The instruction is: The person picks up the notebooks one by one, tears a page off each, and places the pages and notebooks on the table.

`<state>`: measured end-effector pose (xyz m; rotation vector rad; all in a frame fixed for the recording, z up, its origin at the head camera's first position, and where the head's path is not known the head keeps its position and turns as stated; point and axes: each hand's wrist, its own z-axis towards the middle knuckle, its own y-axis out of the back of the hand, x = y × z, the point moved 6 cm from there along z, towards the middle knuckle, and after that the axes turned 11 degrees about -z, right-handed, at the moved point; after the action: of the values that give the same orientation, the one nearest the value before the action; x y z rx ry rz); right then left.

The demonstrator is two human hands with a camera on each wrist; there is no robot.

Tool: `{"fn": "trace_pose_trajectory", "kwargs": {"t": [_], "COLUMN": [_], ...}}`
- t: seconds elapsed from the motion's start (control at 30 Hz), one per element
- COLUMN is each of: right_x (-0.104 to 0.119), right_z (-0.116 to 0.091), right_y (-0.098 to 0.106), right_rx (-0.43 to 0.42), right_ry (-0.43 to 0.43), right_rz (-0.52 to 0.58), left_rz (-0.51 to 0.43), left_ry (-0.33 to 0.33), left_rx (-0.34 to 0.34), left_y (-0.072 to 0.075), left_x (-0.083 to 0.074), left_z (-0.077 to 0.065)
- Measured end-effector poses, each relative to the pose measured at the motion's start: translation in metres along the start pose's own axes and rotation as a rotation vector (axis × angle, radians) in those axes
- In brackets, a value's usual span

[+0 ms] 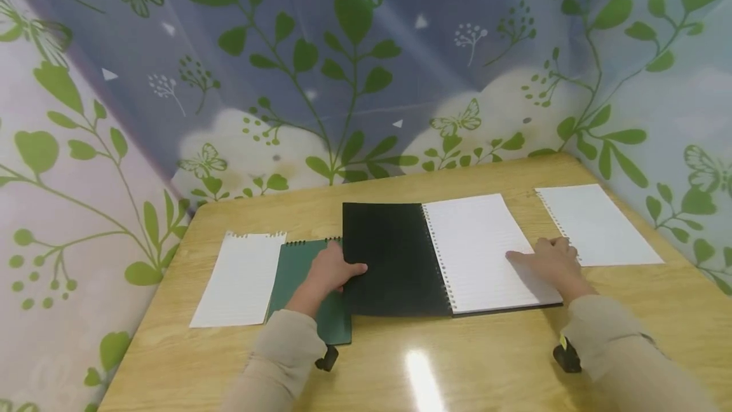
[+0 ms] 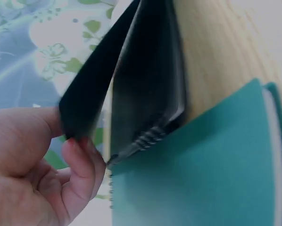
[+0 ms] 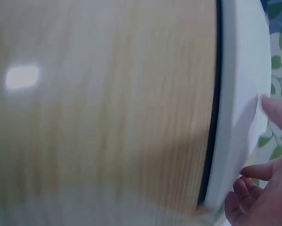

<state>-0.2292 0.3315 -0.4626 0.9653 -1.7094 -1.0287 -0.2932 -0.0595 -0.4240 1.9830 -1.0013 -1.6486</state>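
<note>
A black-covered spiral notebook lies open, its black cover (image 1: 394, 259) to the left and its white lined pages (image 1: 474, 253) to the right. My left hand (image 1: 332, 269) pinches the cover's left edge between thumb and fingers. In the left wrist view that cover (image 2: 96, 70) tilts up, clear of the green notebook (image 2: 197, 174) below. My right hand (image 1: 546, 262) is at the right edge of the pages, thumb stretched over the paper. The right wrist view shows the right hand's fingers (image 3: 259, 174) loosely bent beside the page edge, apart from the thumb.
A green spiral notebook (image 1: 328, 316) lies partly under the black cover. Torn-edged lined sheets lie on both sides, a left sheet (image 1: 237, 281) and a right sheet (image 1: 600, 224). The wooden table (image 1: 486, 367) meets a leaf-patterned cloth (image 1: 366, 81) behind.
</note>
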Motion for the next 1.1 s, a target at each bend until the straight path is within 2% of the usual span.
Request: {"fn": "trace_pose_trajectory", "kwargs": {"t": [0.13,0.23,0.4,0.5,0.6,0.77,0.87,1.1], "right_x": [0.012,0.021,0.031,0.036,0.039,0.042,0.044,0.052], "right_z": [0.008,0.013,0.019,0.020,0.021,0.020,0.018,0.013], "right_y": [-0.004,-0.002,0.004,0.005,0.008,0.023,0.033,0.039], "right_rx": [0.011,-0.014,-0.105,-0.167,-0.265,-0.517,-0.644,-0.805], "right_ry": [-0.028,-0.033,-0.028,-0.048,-0.061,-0.071,-0.048,0.048], "right_rz": [0.049,0.031,-0.051,-0.098,-0.113,-0.059,-0.068,-0.209], "left_rz": [-0.010,-0.018,0.012,0.058,0.101,0.141,0.154,0.154], "left_ry": [0.041,0.054,0.058,0.074,0.081,0.065,0.056,0.057], "left_rx": [-0.042,-0.072,-0.126,-0.131,-0.132,-0.135,-0.131,-0.135], "left_y": [-0.005,-0.004,-0.003,-0.007,-0.010,-0.012,-0.013,-0.011], "left_x": [0.005,0.005,0.005,0.009,0.012,0.011,0.011,0.014], "left_z": [0.007,0.012,0.021,0.023,0.023,0.022,0.023,0.023]}}
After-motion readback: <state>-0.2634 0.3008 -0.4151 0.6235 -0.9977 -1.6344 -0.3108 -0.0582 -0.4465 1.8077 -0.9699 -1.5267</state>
